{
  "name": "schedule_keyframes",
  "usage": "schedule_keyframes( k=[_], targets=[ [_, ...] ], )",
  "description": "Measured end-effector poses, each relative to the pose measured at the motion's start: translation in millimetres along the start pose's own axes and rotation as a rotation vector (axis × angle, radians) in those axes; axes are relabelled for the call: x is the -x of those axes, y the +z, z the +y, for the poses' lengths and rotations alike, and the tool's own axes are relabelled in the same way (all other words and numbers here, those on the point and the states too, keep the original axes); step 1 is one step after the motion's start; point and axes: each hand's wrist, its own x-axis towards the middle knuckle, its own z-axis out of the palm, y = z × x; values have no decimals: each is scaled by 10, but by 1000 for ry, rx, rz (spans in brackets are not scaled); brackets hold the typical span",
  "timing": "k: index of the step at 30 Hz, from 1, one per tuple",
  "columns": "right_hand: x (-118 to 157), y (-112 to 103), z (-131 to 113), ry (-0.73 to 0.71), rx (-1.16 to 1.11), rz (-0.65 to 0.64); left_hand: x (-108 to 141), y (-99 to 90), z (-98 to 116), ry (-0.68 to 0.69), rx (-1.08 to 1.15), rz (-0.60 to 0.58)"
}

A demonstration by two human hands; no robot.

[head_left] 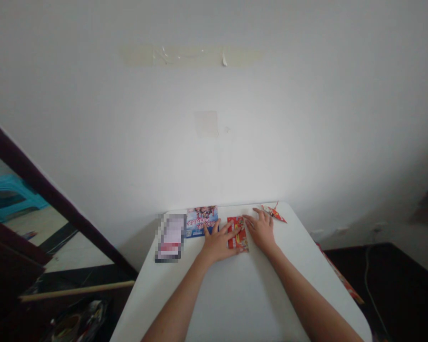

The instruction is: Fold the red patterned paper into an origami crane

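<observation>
A red printed paper [238,233] lies flat on the white table [235,299]. My left hand [218,242] rests on its left part with the fingers spread. At the paper's right edge is my right hand [262,230], palm down and fingers apart, with a fingertip by the upper corner. A blue printed sheet [196,223] lies just left of my left hand, partly under its fingertips. Beyond my right fingers sits a folded red and white paper piece [275,213] with pointed ends.
A blurred-out phone-like device [171,237] lies at the table's left edge. The white wall [214,166] stands right behind the table. A blue stool [14,197] and a bag of odds and ends [82,320] show at left.
</observation>
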Motion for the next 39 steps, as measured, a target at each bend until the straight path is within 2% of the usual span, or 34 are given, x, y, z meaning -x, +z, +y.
schedule_keyframes(
  k=[14, 25, 39],
  targets=[
    [-33, 8, 80, -13, -78, 58, 46, -117, -67, 80, 9, -72],
    [-44, -42, 8, 35, -62, 53, 42, -123, -68, 77, 8, -76],
    [-73, -80, 110, 11, -99, -45, 19, -90, -94, 73, 10, -84]
  ],
)
